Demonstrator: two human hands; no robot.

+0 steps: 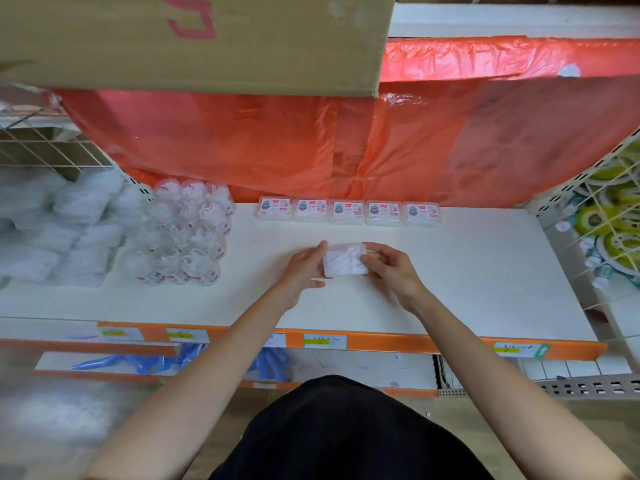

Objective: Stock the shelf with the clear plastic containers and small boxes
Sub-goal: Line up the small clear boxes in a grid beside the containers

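Observation:
A small clear plastic box (pixel 344 260) filled with white pieces is held over the middle of the white shelf (pixel 478 271). My left hand (pixel 303 266) grips its left side and my right hand (pixel 391 266) grips its right side. Along the back of the shelf stands a row of several small labelled boxes (pixel 348 211), side by side. To the left, several round clear plastic containers (pixel 188 230) are packed in rows.
A red plastic sheet (pixel 346 143) hangs behind the shelf, and a cardboard box (pixel 194 39) sits overhead. White packaged goods (pixel 52 223) lie at the far left. A wire rack with green items (pixel 609 223) stands at the right. Orange price rail (pixel 381 341) marks the front edge.

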